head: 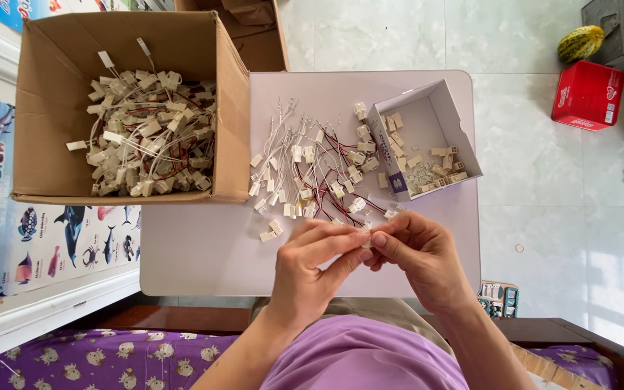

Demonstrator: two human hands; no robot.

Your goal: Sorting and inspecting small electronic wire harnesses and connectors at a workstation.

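My left hand [312, 263] and my right hand [417, 253] meet over the near edge of a small pale table [204, 253]. Between their fingertips they pinch a small white plastic connector [367, 230] with thin wires; most of it is hidden by my fingers. Just beyond my hands lies a loose pile of wired white connectors [308, 173] with white and red leads. A small open white box [427, 141] holding several beige connector housings sits to the right of the pile.
A large cardboard box [52, 108] full of wired connectors overlaps the table's left end. A red box [588, 94] and a striped gourd [581, 43] lie on the tiled floor at the right. A poster of sea animals [37, 238] is at the left.
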